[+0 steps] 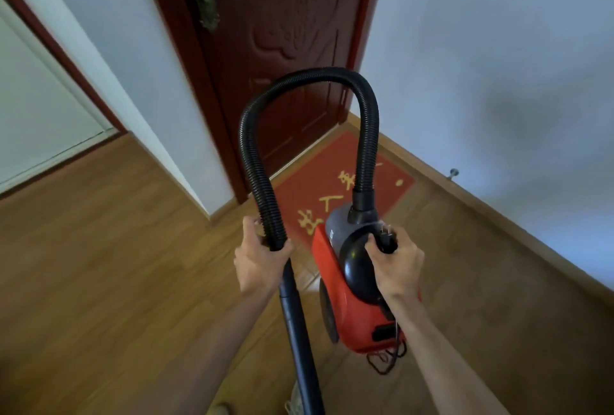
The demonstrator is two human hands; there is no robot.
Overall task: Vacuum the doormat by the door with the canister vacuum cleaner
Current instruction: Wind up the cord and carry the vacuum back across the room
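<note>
A red and black canister vacuum cleaner [355, 301] hangs above the wooden floor, carried by its black top handle, on which my right hand [395, 261] is shut. My left hand [259, 258] grips the end of the ribbed black hose [309, 77] where it joins the dark wand [299, 331]. The hose arches high between both hands. The wand runs down past the bottom edge, so its nozzle is hidden. A red doormat [319, 178] with yellow characters lies on the floor before the dark red door [285, 49], just beyond the vacuum.
White walls [498, 49] close in on both sides of the door, forming a narrow entry. A metal doorstop [453, 173] sticks out low on the right wall. The vacuum's black cord [387, 361] dangles under the canister. Another doorway [40, 109] is at far left.
</note>
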